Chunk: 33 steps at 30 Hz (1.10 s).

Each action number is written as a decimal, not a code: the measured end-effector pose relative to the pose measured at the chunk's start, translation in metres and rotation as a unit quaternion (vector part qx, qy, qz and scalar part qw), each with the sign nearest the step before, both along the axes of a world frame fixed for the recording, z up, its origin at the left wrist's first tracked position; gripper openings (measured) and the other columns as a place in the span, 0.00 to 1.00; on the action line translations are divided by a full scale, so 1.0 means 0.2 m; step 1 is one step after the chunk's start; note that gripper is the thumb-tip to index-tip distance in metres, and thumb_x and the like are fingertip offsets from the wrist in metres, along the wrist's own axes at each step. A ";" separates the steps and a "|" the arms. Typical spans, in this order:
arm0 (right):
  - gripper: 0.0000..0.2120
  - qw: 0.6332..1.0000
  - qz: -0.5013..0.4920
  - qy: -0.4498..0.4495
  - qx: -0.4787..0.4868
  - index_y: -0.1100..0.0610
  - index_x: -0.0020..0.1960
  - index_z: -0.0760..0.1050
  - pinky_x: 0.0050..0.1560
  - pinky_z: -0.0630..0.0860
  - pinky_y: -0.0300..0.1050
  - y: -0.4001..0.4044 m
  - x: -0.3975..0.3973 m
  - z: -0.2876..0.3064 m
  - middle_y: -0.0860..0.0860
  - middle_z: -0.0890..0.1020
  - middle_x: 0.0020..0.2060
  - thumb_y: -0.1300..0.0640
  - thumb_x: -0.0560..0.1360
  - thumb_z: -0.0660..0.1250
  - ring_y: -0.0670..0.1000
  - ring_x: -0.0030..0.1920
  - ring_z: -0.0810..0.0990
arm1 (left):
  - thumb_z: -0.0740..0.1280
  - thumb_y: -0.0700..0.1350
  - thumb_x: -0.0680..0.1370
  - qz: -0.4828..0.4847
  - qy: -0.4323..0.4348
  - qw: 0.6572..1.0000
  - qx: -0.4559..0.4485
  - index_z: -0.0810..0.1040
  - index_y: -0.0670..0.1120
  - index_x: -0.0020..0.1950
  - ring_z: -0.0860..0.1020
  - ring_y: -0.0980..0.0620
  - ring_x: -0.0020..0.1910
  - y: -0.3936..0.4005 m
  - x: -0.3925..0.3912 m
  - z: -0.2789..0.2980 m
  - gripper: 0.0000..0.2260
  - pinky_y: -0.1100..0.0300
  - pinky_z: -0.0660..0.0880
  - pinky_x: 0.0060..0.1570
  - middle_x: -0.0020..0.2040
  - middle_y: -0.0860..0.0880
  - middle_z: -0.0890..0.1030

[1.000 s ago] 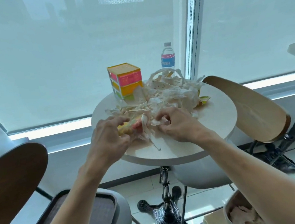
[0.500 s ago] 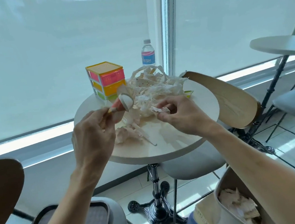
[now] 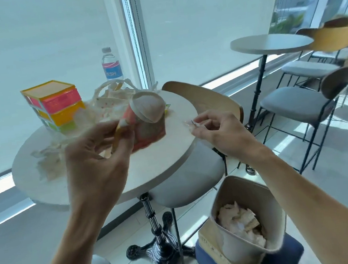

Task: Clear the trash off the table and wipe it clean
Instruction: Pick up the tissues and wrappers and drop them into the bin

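Observation:
My left hand (image 3: 95,160) pinches a crushed red and white paper cup (image 3: 145,113) by its bottom end and holds it above the round white table (image 3: 160,155). The cup's mouth faces me. At the table's right edge my right hand (image 3: 216,132) pinches a small scrap of white paper (image 3: 190,123). Crumpled white napkins (image 3: 48,161) lie on the left of the table, and a white plastic bag with more paper (image 3: 111,102) sits at the back. A beige trash bin (image 3: 243,217) with crumpled paper inside stands on the floor below my right arm.
A stack of pink, orange and green boxes (image 3: 55,104) stands at the table's back left, with a water bottle (image 3: 112,67) behind. A wooden-backed chair (image 3: 204,100) is tucked under the right side. Another table (image 3: 271,43) and chairs (image 3: 299,100) stand further right.
My left hand has lifted the cup out of the pile and carried it rightward. My right hand has moved right with the paper scrap to the table's edge. The view has swung right, showing the bin.

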State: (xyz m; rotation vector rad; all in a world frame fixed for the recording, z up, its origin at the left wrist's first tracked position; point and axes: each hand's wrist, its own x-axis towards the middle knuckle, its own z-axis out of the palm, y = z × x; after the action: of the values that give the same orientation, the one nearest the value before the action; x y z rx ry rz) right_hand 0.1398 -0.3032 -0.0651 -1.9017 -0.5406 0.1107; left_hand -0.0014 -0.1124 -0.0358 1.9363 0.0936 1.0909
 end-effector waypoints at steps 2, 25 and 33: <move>0.09 1.000 -0.010 0.018 -0.010 0.47 0.52 0.80 0.41 0.74 0.38 -0.11 0.02 -0.02 0.53 0.78 0.37 0.45 0.75 0.72 0.46 0.37 0.75 | 0.75 0.47 0.72 -0.038 0.049 0.997 -0.036 0.82 0.55 0.47 0.83 0.62 0.39 -0.07 0.11 -0.04 0.06 0.70 0.78 0.44 0.39 0.63 0.84; 0.10 0.984 -0.002 0.143 -0.103 0.54 0.59 0.79 0.45 0.74 0.33 -0.91 0.30 -0.41 0.59 0.82 0.48 0.56 0.77 0.70 0.57 0.54 0.81 | 0.73 0.42 0.74 -0.032 0.221 0.974 -0.045 0.85 0.53 0.46 0.81 0.60 0.35 -0.93 0.48 -0.58 0.06 0.70 0.75 0.35 0.36 0.59 0.84; 0.08 0.989 0.030 0.121 -0.078 0.51 0.56 0.80 0.49 0.73 0.34 -0.92 0.34 -0.35 0.49 0.81 0.46 0.54 0.77 0.69 0.45 0.49 0.79 | 0.76 0.46 0.71 -0.007 0.316 0.947 -0.058 0.84 0.51 0.55 0.81 0.61 0.44 -0.99 0.48 -0.74 0.13 0.71 0.76 0.42 0.47 0.58 0.84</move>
State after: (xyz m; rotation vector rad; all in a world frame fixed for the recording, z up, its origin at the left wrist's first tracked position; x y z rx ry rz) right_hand 0.2073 -0.4869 -0.1359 -1.9898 -0.4330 0.4278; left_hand 0.0952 -0.3110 -0.1832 2.1040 0.4822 0.4045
